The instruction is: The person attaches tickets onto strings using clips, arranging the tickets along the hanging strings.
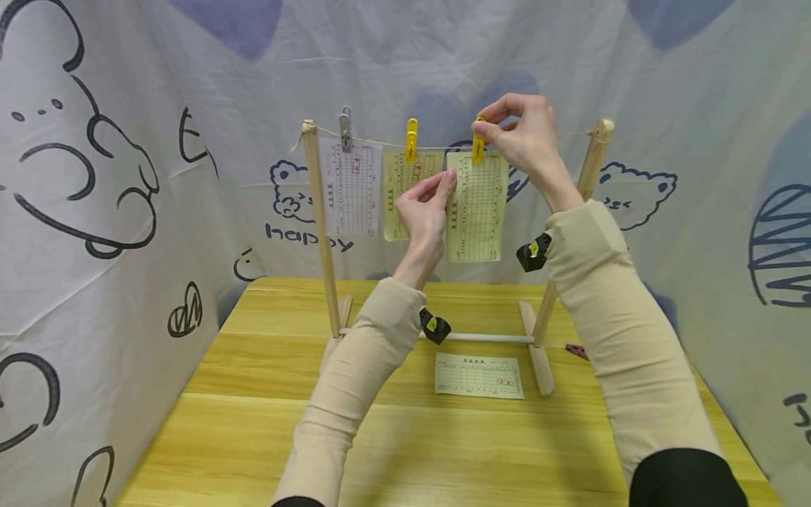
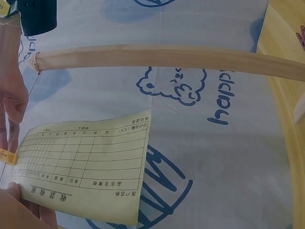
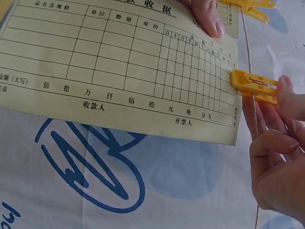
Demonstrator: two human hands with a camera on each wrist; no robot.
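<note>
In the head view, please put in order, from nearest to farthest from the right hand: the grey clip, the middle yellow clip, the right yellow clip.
1. Right yellow clip: pinched by the right hand.
2. Middle yellow clip: next one to the left.
3. Grey clip: leftmost, near the left post.

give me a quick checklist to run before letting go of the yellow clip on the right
1. Yellow clip over the top edge of the hanging slip: ok, its tip overlaps the edge.
2. Left hand steadying the slip: ok, it pinches the side edge near the top.
3. Clip holding without help: cannot tell, the right hand pinches it.
4. String fastened to both wooden posts: ok.
5. Remaining slip hung: not ok, it lies on the table.
6. Spare clip in sight: ok, a dark red clip lies right of the stand.
</note>
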